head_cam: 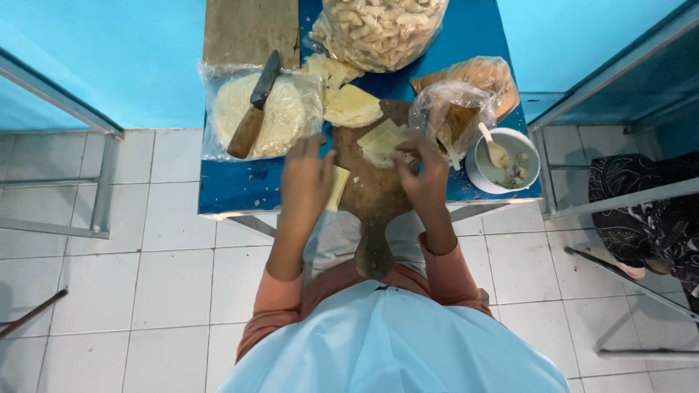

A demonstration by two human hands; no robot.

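Two hands working pale dough sheets on a paddle-shaped wooden board.

Board (371,196) lies on the blue surface (233,185), handle toward the person, long axis near to far. Left hand (306,182), fingers loosely spread, rests over a thin yellowish square sheet (338,188). Right hand (424,175) pinches a small stack of sheets (382,143). Beyond: bowl (504,160), knife (255,105).

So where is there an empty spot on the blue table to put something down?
The barest patch of the blue table is the front left corner, below the bag of round wrappers with the knife on it and beside the left hand. The right side is crowded: cutting board, white bowl, bags.
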